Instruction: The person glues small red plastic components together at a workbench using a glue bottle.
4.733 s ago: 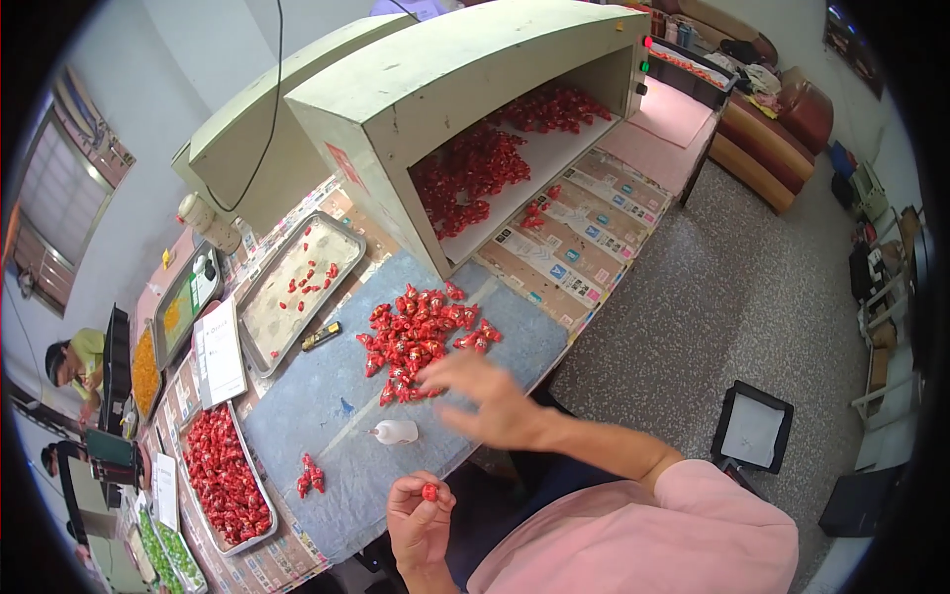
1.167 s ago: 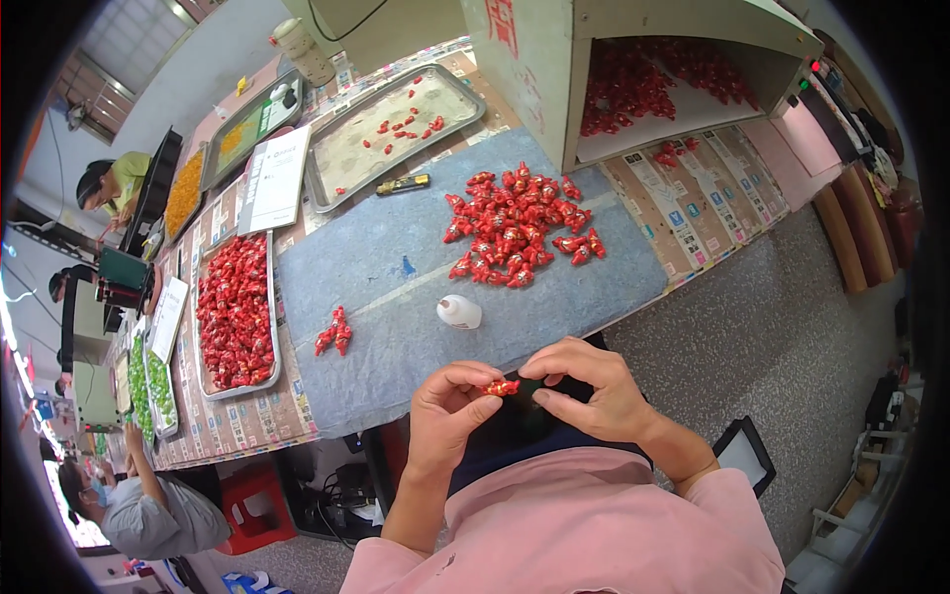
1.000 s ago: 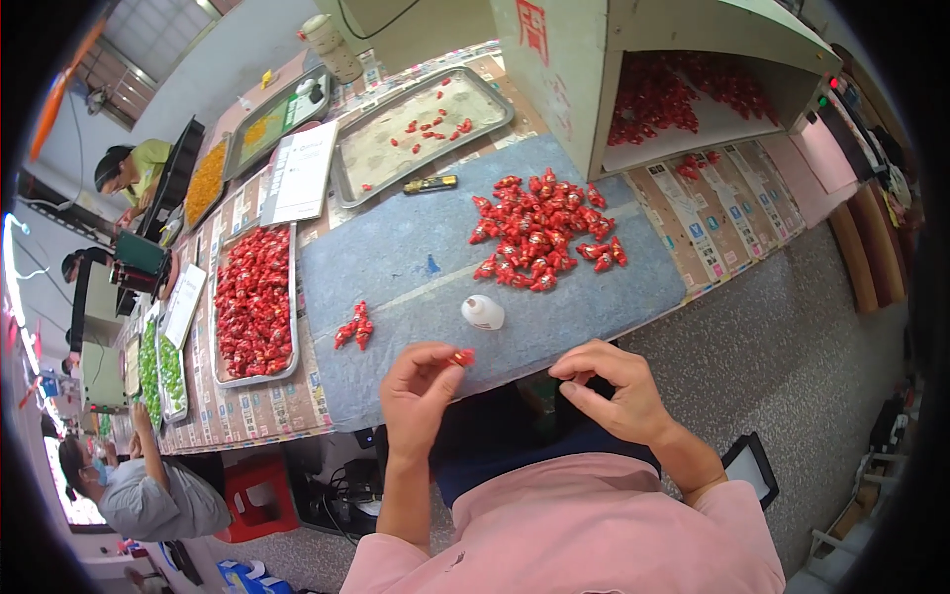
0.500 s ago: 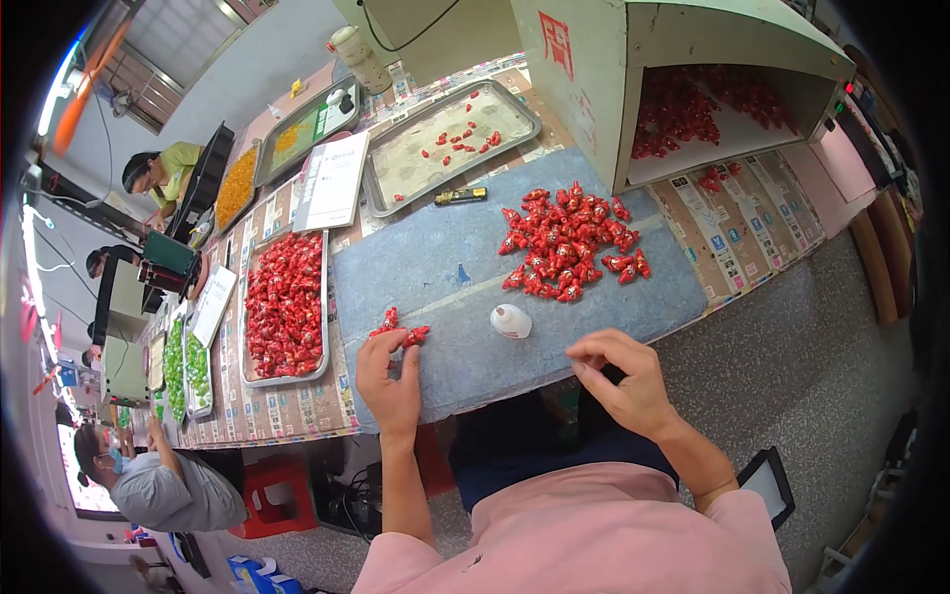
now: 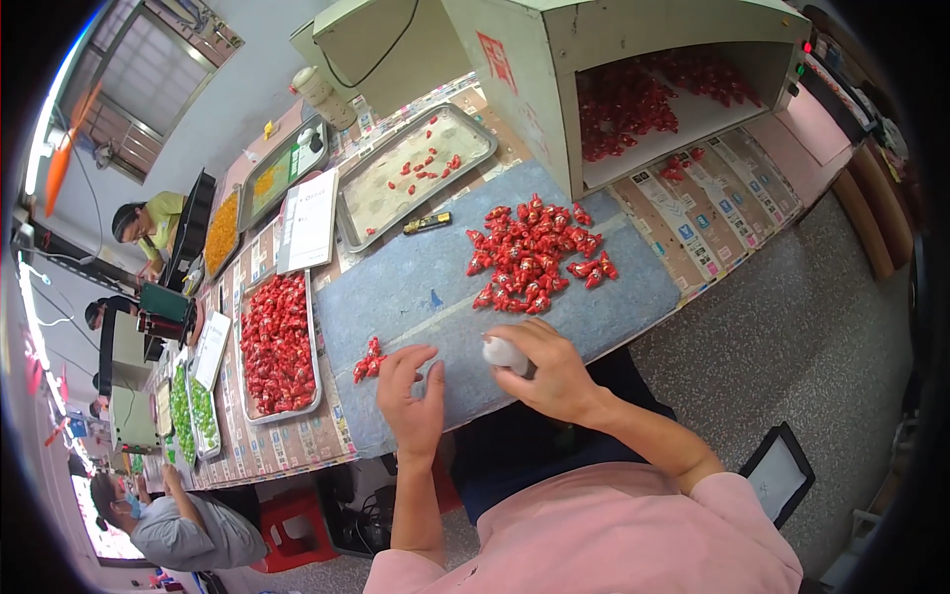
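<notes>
At the left, a co-worker in a grey shirt sits at the table's near edge. Just right of there, a shallow tray is heaped with small red pieces; a bump from a forearm could spill some over its rim.

Next, on a blue mat, lies a small red cluster. The person's left hand is just right of it, fingers and thumb curved apart with nothing visible between them. A careless sweep leftward could knock the cluster out of place.

Right of a gap, the white bottle is above the near part of the mat, tilted left in the right hand, whose thumb and fingers wrap around it. Whether its base touches the mat cannot be told. Squeezing too hard could push out whatever is inside; a loose grip could let it roll off the near edge.

Beyond and slightly right, a loose red pile covers the mat. Brushing it with the right hand could scatter pieces. At the far right, an open-fronted cabinet holds more red pieces, out of the hands' way.
</notes>
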Action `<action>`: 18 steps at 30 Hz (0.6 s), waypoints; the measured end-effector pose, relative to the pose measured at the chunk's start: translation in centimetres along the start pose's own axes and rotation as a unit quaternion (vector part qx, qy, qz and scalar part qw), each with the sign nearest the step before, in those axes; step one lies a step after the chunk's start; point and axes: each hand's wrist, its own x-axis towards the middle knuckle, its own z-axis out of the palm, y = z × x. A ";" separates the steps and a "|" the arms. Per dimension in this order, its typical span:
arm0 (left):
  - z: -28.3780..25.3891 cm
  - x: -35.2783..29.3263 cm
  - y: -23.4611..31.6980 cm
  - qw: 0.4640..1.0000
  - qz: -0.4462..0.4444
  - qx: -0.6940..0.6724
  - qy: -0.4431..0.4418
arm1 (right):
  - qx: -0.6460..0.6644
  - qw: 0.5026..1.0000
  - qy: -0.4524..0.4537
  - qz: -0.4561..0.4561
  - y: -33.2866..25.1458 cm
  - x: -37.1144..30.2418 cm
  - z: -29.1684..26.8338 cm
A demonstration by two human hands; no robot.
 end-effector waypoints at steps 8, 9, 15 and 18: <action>5.1 4.0 1.9 0.996 0.052 -0.015 -0.066 | 0.018 0.996 0.019 0.089 -1.3 -3.4 -6.0; 5.7 4.4 2.1 0.996 0.059 0.003 -0.070 | 0.016 0.996 0.016 0.089 -1.3 -3.7 -6.4; 7.2 5.4 1.6 0.989 0.056 0.048 -0.126 | 0.025 0.995 0.009 0.097 -1.3 -4.7 -7.4; 6.7 4.9 2.1 0.990 0.034 0.057 -0.123 | 0.036 0.994 0.006 0.101 -1.2 -4.9 -7.4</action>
